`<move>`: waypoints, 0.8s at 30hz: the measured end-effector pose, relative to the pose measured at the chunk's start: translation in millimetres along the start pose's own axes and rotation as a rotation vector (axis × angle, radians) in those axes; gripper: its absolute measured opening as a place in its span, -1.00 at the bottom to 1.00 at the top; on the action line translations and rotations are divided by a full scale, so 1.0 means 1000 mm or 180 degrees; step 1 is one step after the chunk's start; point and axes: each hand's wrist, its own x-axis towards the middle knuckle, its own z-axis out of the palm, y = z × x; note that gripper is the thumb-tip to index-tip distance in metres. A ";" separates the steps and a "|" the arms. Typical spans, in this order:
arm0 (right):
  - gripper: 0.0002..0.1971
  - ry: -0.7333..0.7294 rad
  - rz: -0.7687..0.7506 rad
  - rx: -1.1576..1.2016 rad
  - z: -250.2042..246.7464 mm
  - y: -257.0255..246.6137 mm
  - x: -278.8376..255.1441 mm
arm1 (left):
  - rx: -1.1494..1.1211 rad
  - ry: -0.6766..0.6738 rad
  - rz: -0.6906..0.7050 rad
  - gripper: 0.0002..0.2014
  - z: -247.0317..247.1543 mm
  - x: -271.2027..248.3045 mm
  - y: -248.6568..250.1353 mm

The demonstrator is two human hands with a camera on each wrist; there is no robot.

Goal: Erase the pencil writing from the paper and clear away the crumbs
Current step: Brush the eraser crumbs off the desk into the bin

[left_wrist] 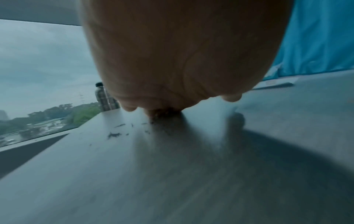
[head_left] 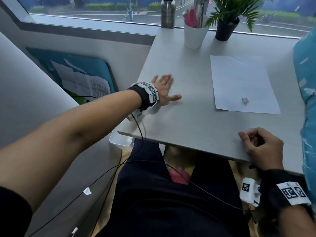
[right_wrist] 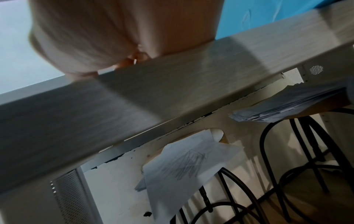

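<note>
A white sheet of paper (head_left: 242, 82) lies on the right part of the grey table (head_left: 184, 120), with a small white eraser (head_left: 244, 100) on its near end. No writing shows on it. My left hand (head_left: 164, 88) lies flat on the table's left part, fingers straight. In the left wrist view its fingertips (left_wrist: 153, 112) touch the tabletop beside dark eraser crumbs (left_wrist: 114, 134). My right hand (head_left: 261, 147) rests at the table's near edge, fingers loosely curled, holding nothing.
At the back of the table stand a metal bottle (head_left: 168, 12), a white cup of pens (head_left: 195, 35) and a potted plant (head_left: 225, 28). A white bin (head_left: 120, 140) sits below the table's near left corner. A blue cover (head_left: 307, 93) borders the right side.
</note>
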 end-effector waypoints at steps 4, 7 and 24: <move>-0.75 0.0006 -0.0032 0.0001 0.000 -0.002 0.000 | -0.0579 0.0170 -0.0255 -0.01 -0.021 0.023 0.010; -0.75 -0.0006 -0.0038 -0.0022 -0.002 -0.003 -0.001 | -0.0679 -0.0044 -0.0313 -0.08 -0.034 0.041 0.006; -0.76 0.0023 -0.0015 -0.0072 -0.001 -0.003 -0.003 | -0.0252 0.0242 0.0592 -0.33 -0.044 -0.037 -0.035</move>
